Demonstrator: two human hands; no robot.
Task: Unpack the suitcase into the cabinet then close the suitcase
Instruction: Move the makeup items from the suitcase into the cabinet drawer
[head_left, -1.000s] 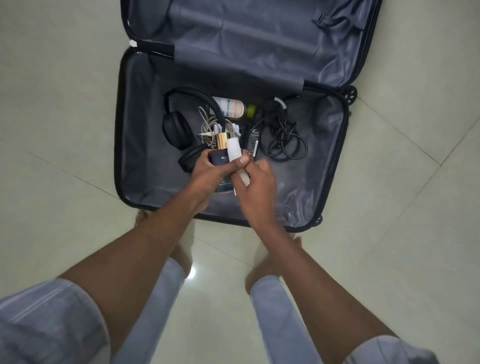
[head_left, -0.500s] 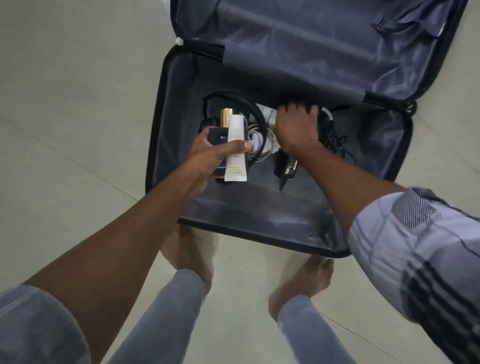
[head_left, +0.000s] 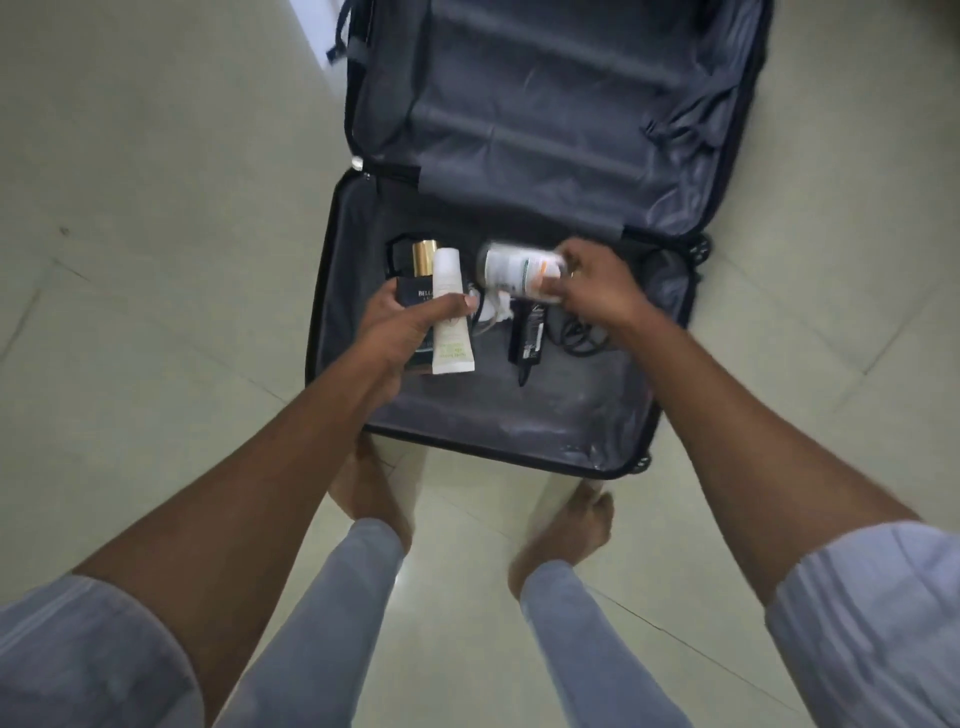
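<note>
Nearest the camera, your two bare feet (head_left: 563, 535) stood on the pale tiled floor (head_left: 156, 260), just short of the suitcase's near rim. The suitcase (head_left: 332, 291) lay open flat on that floor, its lid half spread beyond the hinge, grey lining showing.

Over the suitcase's near half, your left hand (head_left: 400, 332) gripped two things together: a dark perfume bottle (head_left: 413, 297) with a gold cap and a white tube (head_left: 449, 312), your thumb pressed across the tube's front. Both were held above the lining, toward the suitcase's left wall.

Further in, nearer the hinge, your right hand (head_left: 597, 288) grasped a white bottle (head_left: 519, 273) lying sideways in your fingers, blurred, its cap pointing toward the left hand.

Beneath it, on the suitcase floor, lay a black power adapter (head_left: 529, 338), a tangle of black cable (head_left: 576, 335) beside it, and white cable (head_left: 496, 312) between your hands. A dark shape behind the perfume bottle was too hidden to name.
</note>
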